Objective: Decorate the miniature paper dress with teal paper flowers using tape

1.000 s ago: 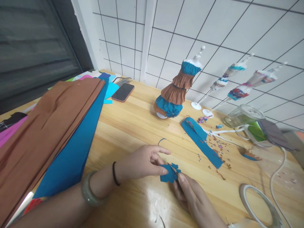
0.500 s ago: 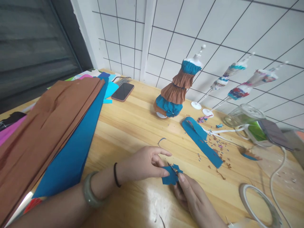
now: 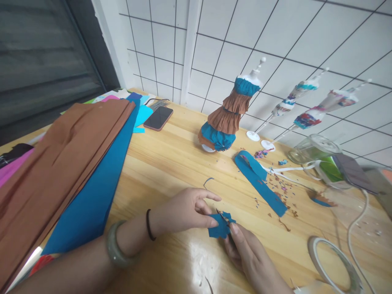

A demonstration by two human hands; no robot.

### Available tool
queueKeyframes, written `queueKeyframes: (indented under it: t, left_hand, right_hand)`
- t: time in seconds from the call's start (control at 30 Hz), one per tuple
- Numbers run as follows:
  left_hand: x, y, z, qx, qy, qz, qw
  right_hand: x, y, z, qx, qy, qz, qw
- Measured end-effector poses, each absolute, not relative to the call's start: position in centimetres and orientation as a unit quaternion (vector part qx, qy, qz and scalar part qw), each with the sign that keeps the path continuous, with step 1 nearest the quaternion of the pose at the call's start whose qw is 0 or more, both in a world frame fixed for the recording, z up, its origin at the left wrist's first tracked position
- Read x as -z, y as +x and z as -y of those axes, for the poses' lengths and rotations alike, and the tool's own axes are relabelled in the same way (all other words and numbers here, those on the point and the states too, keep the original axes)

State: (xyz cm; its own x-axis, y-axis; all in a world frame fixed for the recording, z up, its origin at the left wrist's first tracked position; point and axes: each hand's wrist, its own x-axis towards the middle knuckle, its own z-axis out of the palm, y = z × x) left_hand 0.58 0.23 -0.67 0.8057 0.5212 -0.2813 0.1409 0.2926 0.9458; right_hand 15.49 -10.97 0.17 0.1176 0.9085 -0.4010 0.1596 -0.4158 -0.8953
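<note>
We have the small blue crepe-paper piece between our two hands, above the near middle of the wooden table. At its nine o'clock, our left hand clamps the plain end under the thumb, index finger stretched out apart. At its four o'clock, our right hand has thumb and fingers together on a slim pointed metal tool, perhaps small scissors, lying across the jagged side.

We judge the paper feather-light, soft and a little stretchy, grippy rather than slippery, and easily torn at its notches. The longer blue strip, between one and two o'clock, loops over on itself, which suggests such limpness. The flat, uncut end looks the best hold: a light pinch, fingertips clear of the points.
</note>
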Motion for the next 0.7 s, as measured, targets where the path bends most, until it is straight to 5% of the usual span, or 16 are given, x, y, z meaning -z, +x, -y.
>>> queueKeyframes:
  t: [0.7]
  left_hand:
    - [0.75,0.26,-0.50,-0.128,0.588,-0.288,0.745]
  right_hand:
    - [-0.53,15.23,10.89,-0.545,-0.656,0.364,0.375]
